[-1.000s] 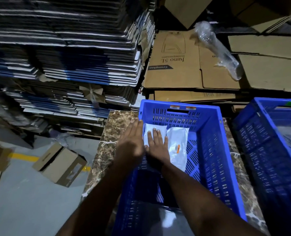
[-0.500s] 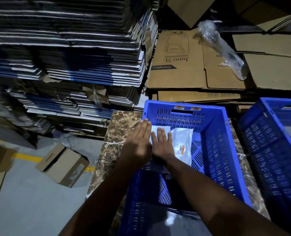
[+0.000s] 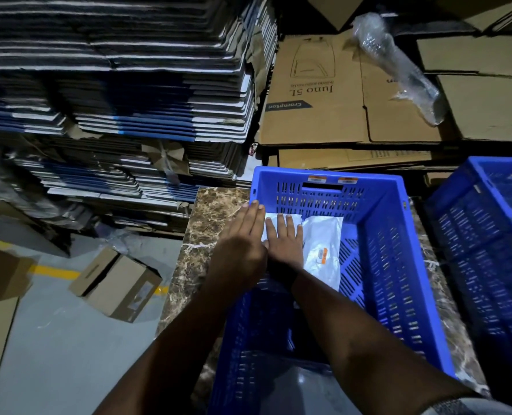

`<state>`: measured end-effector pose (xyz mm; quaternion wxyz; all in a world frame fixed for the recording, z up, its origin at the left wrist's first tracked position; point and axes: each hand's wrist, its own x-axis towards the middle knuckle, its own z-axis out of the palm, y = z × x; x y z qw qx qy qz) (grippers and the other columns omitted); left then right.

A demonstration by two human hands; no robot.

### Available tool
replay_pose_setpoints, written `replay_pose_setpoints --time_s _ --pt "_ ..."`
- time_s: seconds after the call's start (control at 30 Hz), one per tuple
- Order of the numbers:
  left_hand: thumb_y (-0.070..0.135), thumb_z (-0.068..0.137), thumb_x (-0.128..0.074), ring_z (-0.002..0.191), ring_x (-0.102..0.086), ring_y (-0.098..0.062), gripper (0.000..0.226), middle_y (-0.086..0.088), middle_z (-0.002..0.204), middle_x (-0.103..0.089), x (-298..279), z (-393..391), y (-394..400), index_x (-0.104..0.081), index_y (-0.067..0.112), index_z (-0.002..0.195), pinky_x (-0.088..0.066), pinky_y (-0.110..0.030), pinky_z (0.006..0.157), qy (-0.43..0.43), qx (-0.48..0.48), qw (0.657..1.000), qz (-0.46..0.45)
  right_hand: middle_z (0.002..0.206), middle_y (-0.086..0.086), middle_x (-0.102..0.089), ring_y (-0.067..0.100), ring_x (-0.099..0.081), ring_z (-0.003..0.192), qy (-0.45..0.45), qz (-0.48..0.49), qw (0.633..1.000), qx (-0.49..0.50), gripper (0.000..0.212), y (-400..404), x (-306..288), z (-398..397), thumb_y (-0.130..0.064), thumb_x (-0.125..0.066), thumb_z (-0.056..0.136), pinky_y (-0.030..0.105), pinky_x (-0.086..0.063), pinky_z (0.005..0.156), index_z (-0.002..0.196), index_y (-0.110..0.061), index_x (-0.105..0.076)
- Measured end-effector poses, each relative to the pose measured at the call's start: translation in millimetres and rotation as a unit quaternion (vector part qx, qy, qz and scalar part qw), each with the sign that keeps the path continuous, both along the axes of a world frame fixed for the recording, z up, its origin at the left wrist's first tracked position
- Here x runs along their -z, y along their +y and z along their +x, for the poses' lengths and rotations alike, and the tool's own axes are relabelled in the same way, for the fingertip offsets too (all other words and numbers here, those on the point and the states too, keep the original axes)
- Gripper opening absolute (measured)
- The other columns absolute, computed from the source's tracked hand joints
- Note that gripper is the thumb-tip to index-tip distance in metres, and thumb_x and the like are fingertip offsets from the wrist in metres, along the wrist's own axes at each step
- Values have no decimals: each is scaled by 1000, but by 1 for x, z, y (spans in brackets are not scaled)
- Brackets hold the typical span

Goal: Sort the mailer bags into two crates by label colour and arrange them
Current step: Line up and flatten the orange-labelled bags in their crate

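I am standing in a dim storeroom, facing a tall stack of flattened cartons (image 3: 114, 85) on the left and brown cardboard sheets (image 3: 314, 94) lying behind the work surface, one of them carrying a roll of clear bubble wrap (image 3: 398, 67). A grey floor with a yellow line (image 3: 54, 272) is showing on the left, with a small cardboard box (image 3: 114, 286) lying tilted on it. In front of me a brown marble tabletop (image 3: 207, 223) is carrying two blue slotted crates: the near crate (image 3: 392, 265) directly under my arms and a second crate (image 3: 482, 241) just beside it on the right.

Inside the near crate, two white mailer bags are lying side by side at the far end. I am pressing my right hand (image 3: 284, 244) flat, fingers straight, on the left bag (image 3: 274, 223). The right bag (image 3: 323, 253), bearing an orange label (image 3: 322, 255), is lying just beside that hand. My left hand (image 3: 242, 244) is hovering open, fingers straight and together, over the crate's left wall; I cannot tell whether it is touching it.
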<state>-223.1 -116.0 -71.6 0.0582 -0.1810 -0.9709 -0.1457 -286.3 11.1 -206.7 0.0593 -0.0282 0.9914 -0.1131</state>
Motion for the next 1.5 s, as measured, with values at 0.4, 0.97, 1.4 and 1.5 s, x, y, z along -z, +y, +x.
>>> replay_pose_setpoints --time_s 0.4,0.97,1.4,1.5 --pt "31 91 -28 153 -8 -25 71 -10 164 -13 -1 7 -2 -18 6 157 -18 -48 123 -19 4 999 26 165 20 -3 36 0 153 33 -37 999 -7 73 -4 27 51 -42 -45 100 58 -5 121 159 -12 -13" --pt "20 100 -28 153 8 -19 67 -5 166 9 -14 4 7 6 11 158 2 -34 125 -64 -34 995 -64 166 18 -3 32 0 154 13 -81 997 -13 67 11 -29 57 -42 -16 101 49 -3 124 159 -10 -1" --pt "37 105 -31 153 2 -27 67 -14 165 -9 -26 35 14 -10 1 156 4 -33 122 -76 15 991 -108 91 -4 -70 15 -66 86 -112 -217 964 -100 34 97 -131 214 -39 -67 89 33 -51 81 118 -22 -62" --pt "43 103 -31 153 0 -26 67 -13 163 -21 -13 50 9 -19 4 156 -2 -37 122 -50 39 993 -101 96 -6 -69 12 -65 86 -180 -181 957 -141 39 98 -129 234 -43 -82 77 30 -51 79 107 -23 -68"
